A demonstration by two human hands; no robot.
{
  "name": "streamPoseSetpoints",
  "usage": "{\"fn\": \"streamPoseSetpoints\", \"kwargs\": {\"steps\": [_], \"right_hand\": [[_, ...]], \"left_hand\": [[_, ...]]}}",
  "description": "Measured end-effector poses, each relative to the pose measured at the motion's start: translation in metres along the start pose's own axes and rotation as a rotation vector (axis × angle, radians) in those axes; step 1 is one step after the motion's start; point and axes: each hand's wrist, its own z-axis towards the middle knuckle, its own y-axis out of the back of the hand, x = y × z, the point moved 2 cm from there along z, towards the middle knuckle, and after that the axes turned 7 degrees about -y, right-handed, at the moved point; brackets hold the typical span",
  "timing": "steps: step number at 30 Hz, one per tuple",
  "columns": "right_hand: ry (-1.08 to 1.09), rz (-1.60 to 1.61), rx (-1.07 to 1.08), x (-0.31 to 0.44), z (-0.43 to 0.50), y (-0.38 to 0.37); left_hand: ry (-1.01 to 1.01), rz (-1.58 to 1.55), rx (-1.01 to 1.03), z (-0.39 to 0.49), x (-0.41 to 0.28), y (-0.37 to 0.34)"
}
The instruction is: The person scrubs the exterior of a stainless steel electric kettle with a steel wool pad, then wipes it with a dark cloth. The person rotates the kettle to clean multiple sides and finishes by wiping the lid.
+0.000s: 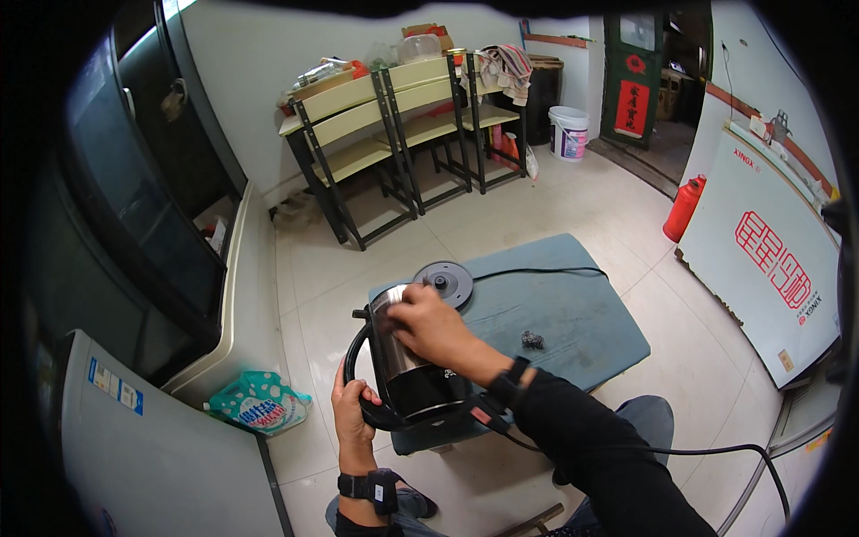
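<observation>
An electric kettle with a shiny metal body and a black lower part lies tilted over the left end of a blue-grey padded stool or small table. My left hand grips its black handle from below. On the metal side rests my right hand, its fingers bent and slightly blurred; whether they hold anything is hidden. Just behind the kettle sits its round power base, with a black cord running right. A small dark crumpled scourer lies on the padded top.
Folding chairs line a cluttered table at the back wall. A white bucket and a red thermos flask stand on the floor. A white chest freezer is at right. A teal bag lies beside a grey appliance at left.
</observation>
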Motion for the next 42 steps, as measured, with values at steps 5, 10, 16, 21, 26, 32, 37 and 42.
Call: {"fn": "streamPoseSetpoints", "kwargs": {"steps": [5,10,16,21,26,32,37,42], "right_hand": [[-0.168,-0.199,0.052,-0.043,0.010,-0.026],[-0.339,-0.145,-0.018,-0.072,-0.005,-0.034],[-0.530,-0.063,0.100,-0.094,-0.029,-0.015],[-0.303,-0.037,-0.035,-0.059,-0.030,-0.017],[-0.096,-0.220,0.051,-0.039,-0.001,-0.035],[-0.131,-0.176,0.029,-0.040,0.000,-0.025],[-0.107,-0.112,0.137,-0.029,-0.039,-0.007],[-0.147,-0.229,0.078,-0.046,0.008,-0.025]], "left_hand": [[-0.010,0.008,0.003,0.001,0.000,-0.004],[-0.011,-0.018,-0.014,0.001,0.001,-0.003],[-0.003,-0.022,0.000,0.001,0.000,0.001],[-0.005,0.005,0.009,0.002,0.001,0.002],[-0.011,0.031,-0.007,0.002,0.001,0.002],[-0.022,-0.013,0.003,0.002,0.002,0.002],[-0.009,-0.018,-0.009,0.003,0.003,0.003],[-0.014,0.014,0.011,0.003,0.004,0.002]]}}
